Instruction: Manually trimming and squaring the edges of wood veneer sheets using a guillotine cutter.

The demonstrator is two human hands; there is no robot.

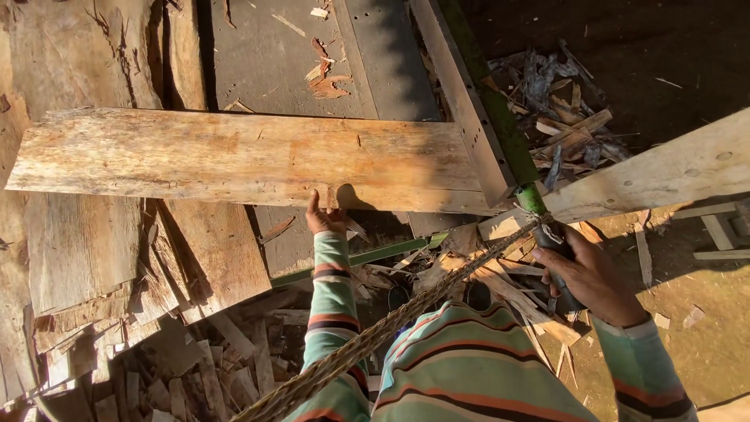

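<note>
We see the right hand [587, 273] closed around the dark handle of a long green tool [508, 133], which slants up across a grey frame [461, 101]. A braided rope [391, 324] runs from the handle down toward the striped shirt. The left hand [324, 219] is stretched out, fingers touching the near edge of a wide weathered plank [234, 160] lying crosswise on stacked boards [78, 250]. Wood scraps [195, 375] lie below, and 1 pale board [664, 176] reaches in from the right.
</note>
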